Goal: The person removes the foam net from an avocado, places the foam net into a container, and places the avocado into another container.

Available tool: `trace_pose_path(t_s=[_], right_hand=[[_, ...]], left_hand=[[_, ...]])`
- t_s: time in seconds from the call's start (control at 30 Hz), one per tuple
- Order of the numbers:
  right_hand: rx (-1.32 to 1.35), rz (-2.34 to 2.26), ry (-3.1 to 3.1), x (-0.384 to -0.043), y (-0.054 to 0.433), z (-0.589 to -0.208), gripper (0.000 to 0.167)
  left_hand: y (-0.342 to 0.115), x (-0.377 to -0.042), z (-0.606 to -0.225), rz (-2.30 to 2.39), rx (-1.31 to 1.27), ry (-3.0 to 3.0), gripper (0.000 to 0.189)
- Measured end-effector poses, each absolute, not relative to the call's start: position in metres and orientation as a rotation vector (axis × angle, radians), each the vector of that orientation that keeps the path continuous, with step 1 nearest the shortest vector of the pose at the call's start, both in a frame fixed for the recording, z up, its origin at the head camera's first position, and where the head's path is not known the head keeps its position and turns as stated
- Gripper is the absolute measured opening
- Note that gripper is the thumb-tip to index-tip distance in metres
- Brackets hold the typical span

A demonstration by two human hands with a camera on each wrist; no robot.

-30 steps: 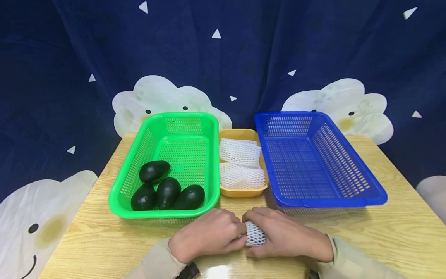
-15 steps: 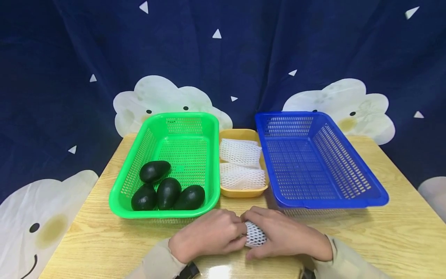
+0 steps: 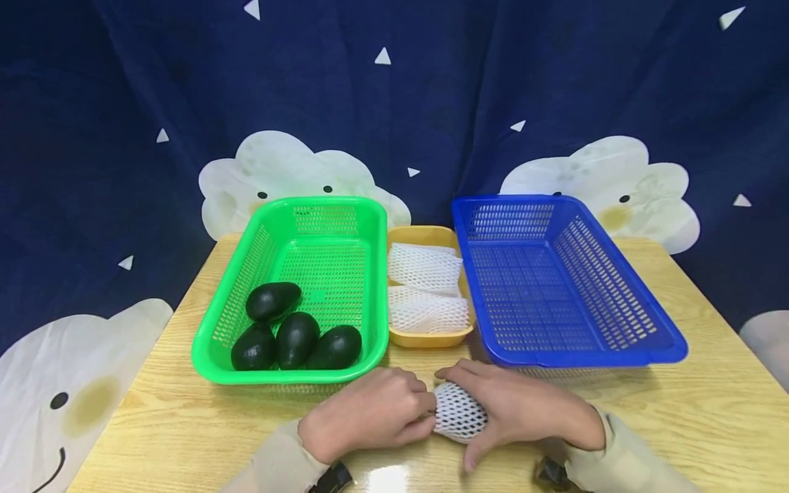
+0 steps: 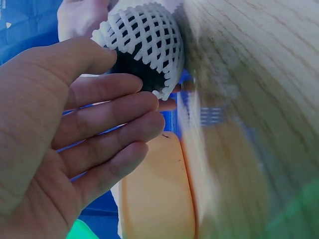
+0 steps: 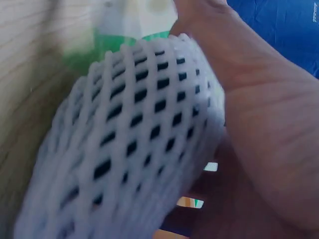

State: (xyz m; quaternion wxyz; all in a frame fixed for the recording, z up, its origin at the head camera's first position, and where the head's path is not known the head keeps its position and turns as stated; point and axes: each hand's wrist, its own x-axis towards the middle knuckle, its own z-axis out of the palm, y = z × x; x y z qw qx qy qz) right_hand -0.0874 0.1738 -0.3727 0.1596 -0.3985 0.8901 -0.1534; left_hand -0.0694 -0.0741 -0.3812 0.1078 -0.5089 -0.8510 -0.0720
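Observation:
Low over the front of the table, a dark avocado (image 4: 133, 68) sits inside a white foam net (image 3: 459, 412). Its bare end shows in the left wrist view, where the net's jagged edge stops short. My left hand (image 3: 372, 413) has thumb and index finger at that bare end, pinching it; the other fingers are loosely bent beside it. From the right, my right hand (image 3: 524, 405) holds the net-covered avocado, fingers over the far side and thumb on the near side. In the right wrist view the net (image 5: 134, 129) is stretched over the fruit, and the fingers are partly hidden behind it.
A green basket (image 3: 216, 322) at left holds several bare avocados (image 3: 298, 340). Between the baskets, a yellow tray (image 3: 431, 340) carries folded foam nets (image 3: 425, 267). The blue basket (image 3: 524, 294) stands at right. A dark blue patterned curtain (image 3: 425, 89) hangs behind the table (image 3: 709, 404).
My right hand has shifted right and its thumb has spread away, so more of the net-covered avocado shows. My left hand stays nearly in place.

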Motion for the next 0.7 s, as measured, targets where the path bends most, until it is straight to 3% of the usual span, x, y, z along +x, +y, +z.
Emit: trace_pose_path(t_s=[0.17,0.4,0.7], right_hand=[[-1.07,-0.384,2.552,-0.09,0.177,-0.367,0.127],[-0.914,-0.304,2.539,-0.094,0.181,-0.362,0.124],[-0.968,-0.356,2.501,-0.094,0.182,-0.368,0.08]], left_hand=[[-0.074,-0.069,-0.379,-0.202,-1.491,-2.483,0.019],[-0.074,-0.07,-0.378,-0.221,-1.483,-2.47,0.02],[-0.072,-0.068,-0.38,-0.243,-1.464,-2.393,0.015]])
